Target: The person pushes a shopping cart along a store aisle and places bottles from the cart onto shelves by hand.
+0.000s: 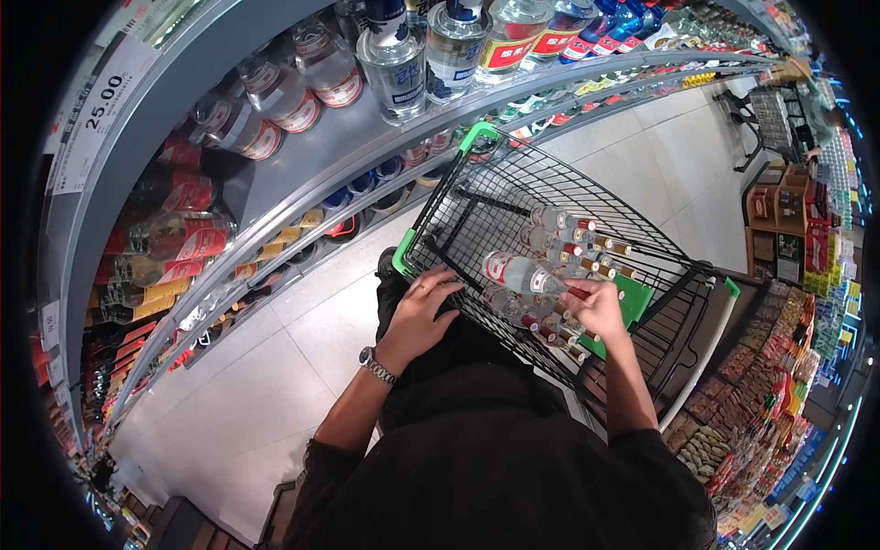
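My right hand (597, 306) grips a clear glass bottle (517, 272) by its neck, near the red cap. The bottle tilts over the basket of a black wire shopping cart (550, 175) with green corners, its base towards the shelf. Several similar clear bottles (546, 218) with red or gold caps stand close together beneath and around it in the cart. Over the cart's near side rim is my left hand (421, 309), fingers spread and holding nothing; whether it touches the rim I cannot tell. A metal-band watch (377, 364) is on my left wrist.
A grey store shelf (323, 161) with rows of glass bottles (392, 69) curves along the left and top, bearing price tags. Packaged snacks (749, 357) fill a display at right. Cartons (777, 199) and a second cart (773, 117) stand farther off, near another person.
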Tool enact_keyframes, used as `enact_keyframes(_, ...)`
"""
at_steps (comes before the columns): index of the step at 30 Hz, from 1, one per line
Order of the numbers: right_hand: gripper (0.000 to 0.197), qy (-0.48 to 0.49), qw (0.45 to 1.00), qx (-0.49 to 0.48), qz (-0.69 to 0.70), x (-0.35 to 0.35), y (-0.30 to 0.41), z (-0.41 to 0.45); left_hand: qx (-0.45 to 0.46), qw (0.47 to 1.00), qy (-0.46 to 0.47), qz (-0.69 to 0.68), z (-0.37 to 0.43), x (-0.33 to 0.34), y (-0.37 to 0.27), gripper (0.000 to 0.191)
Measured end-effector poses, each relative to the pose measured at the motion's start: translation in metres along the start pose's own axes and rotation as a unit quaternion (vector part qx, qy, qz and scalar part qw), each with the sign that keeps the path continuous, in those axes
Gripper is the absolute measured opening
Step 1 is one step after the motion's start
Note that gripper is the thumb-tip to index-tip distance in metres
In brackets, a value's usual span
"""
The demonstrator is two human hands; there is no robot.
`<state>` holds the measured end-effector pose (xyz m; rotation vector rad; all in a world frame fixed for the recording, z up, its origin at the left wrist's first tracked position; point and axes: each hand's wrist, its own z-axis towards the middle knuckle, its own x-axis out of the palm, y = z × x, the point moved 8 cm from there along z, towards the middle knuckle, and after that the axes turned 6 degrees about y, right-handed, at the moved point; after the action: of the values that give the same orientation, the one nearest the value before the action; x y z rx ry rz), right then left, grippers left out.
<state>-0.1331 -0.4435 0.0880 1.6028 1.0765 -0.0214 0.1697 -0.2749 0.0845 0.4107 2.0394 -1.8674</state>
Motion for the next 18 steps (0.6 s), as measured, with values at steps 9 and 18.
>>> enact_keyframes(9,0.022,0.142,0.942,-0.305,-0.017,-0.017,0.253,-0.011,0.078,0.990,0.108,0.040,0.051,-0.021,-0.057,0.093)
enact_keyframes(18,0.050,0.146,0.897,-0.413,0.064,0.081,0.350,0.011,0.106,0.966,-0.132,-0.194,0.000,-0.080,-0.036,0.082)
